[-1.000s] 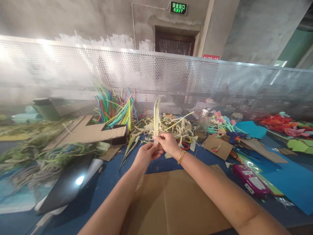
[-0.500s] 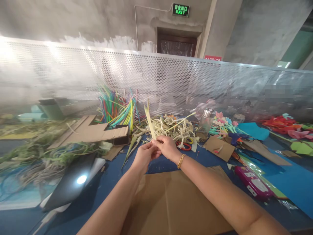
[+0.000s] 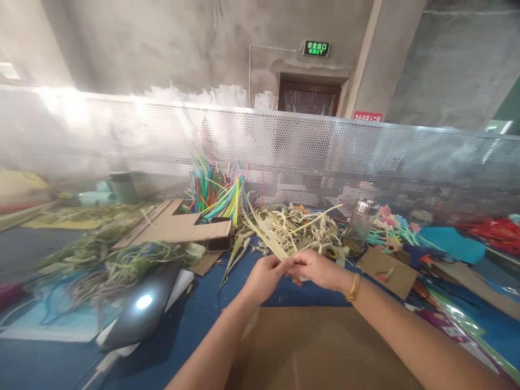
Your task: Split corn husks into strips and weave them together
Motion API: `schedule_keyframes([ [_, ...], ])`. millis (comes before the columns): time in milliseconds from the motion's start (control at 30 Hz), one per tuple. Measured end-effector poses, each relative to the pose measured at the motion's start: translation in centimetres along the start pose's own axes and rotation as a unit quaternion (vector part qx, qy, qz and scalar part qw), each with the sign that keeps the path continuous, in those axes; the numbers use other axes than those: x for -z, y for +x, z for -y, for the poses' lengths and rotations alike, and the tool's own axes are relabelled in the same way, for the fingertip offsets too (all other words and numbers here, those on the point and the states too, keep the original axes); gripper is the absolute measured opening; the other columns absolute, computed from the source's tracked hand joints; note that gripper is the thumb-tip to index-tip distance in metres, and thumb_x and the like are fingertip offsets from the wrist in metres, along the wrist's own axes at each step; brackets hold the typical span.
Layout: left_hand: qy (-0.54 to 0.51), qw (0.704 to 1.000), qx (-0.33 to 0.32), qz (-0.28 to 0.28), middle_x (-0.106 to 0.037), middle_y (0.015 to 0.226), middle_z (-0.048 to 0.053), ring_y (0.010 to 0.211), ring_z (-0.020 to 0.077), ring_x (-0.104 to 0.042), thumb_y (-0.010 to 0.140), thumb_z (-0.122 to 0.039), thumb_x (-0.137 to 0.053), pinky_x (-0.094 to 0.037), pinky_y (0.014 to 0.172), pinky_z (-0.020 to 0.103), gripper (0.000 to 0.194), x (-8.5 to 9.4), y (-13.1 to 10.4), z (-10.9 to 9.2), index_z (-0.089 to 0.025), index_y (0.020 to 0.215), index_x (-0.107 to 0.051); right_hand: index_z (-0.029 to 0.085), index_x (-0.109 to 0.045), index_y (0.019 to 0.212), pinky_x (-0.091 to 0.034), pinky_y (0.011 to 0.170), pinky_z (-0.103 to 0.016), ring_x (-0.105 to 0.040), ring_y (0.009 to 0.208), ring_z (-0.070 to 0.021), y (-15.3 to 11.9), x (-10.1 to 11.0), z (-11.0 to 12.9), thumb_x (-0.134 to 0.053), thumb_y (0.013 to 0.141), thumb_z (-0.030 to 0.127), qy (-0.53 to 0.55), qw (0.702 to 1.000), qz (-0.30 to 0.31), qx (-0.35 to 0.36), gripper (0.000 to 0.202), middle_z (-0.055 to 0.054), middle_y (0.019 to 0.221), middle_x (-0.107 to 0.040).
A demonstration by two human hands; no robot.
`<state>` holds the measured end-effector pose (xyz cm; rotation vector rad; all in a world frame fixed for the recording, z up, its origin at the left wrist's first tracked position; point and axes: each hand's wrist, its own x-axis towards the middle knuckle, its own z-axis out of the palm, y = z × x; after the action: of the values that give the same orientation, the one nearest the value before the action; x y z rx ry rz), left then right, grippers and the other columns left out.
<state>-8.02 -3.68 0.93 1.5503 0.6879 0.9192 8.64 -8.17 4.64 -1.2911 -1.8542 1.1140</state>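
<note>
My left hand [image 3: 264, 279] and my right hand [image 3: 319, 269] meet over the blue table, fingertips pinched together on pale yellow-green leaf strips [image 3: 266, 234]. The strips stick out up and to the left from between the fingers, with their ends spread apart. A gold bracelet [image 3: 353, 287] is round my right wrist. Just behind the hands lies a heap of curled, dried plant strips [image 3: 312, 230]. A brown cardboard sheet [image 3: 300, 346] lies in front, under my forearms. The lower ends of the held strips are hidden by my fingers.
Left are a cut cardboard piece [image 3: 174, 230], a dark device with a bright light [image 3: 142, 303] and tangled green strips [image 3: 138, 265]. Colourful pipe cleaners [image 3: 211, 189] stand behind. A glass bottle [image 3: 361, 225], brown card [image 3: 388, 271] and craft flowers [image 3: 390, 219] are right. A perforated metal panel [image 3: 252, 146] borders the back.
The held strips have tipped from nearly upright to leaning left, and their ends have spread. My right hand has turned more sideways. The whole view has shifted.
</note>
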Motion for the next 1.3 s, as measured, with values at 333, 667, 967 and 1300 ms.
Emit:
schedule_keyframes([
  [333,0.111,0.987,-0.090,0.075,-0.069,0.070,0.005,0.070,0.0172,-0.060,0.091,-0.044,-0.043,-0.044,0.067,0.024,0.044,-1.4,-1.0,0.2,-0.016,0.067,-0.068,0.014,-0.066,0.083,-0.041,0.056,-0.024,-0.049,0.057,-0.0115,-3.0,0.8,0.1,-0.054,0.086,0.050,-0.040,0.995,0.043,-0.082,0.038,0.000,0.061,-0.051],
  [667,0.106,0.990,-0.033,0.086,-0.044,0.053,-0.001,0.052,0.0138,-0.038,0.086,-0.044,-0.051,-0.030,0.050,0.025,0.039,-1.4,-0.7,0.4,-0.021,0.056,-0.056,0.016,-0.063,0.073,-0.028,0.050,-0.023,-0.038,0.052,-0.0094,-4.6,-0.4,-1.6,-0.049,0.090,0.045,-0.104,0.991,-0.073,-0.050,0.037,0.003,0.055,-0.045],
  [967,0.149,0.981,-0.028,0.120,-0.039,0.052,-0.003,0.051,0.0120,-0.031,0.082,-0.048,-0.051,-0.023,0.050,0.025,0.041,-0.9,-0.4,-1.1,-0.020,0.053,-0.046,0.017,-0.059,0.072,-0.033,0.052,-0.021,-0.042,0.051,-0.0086,-6.9,-0.9,-1.6,-0.043,0.093,0.049,-0.060,0.990,-0.107,-0.074,0.041,0.003,0.058,-0.050],
  [1300,0.084,0.993,-0.031,-0.077,-0.032,0.051,-0.004,0.049,0.0129,-0.028,0.084,-0.057,-0.043,-0.022,0.047,0.025,0.044,0.2,0.8,0.4,-0.022,0.057,-0.038,0.015,-0.067,0.087,-0.041,0.080,-0.029,-0.062,0.096,-0.0237,-5.5,6.5,-3.9,-0.053,0.086,0.021,-0.540,0.802,-0.181,-0.178,0.016,-0.013,0.095,-0.069],
])
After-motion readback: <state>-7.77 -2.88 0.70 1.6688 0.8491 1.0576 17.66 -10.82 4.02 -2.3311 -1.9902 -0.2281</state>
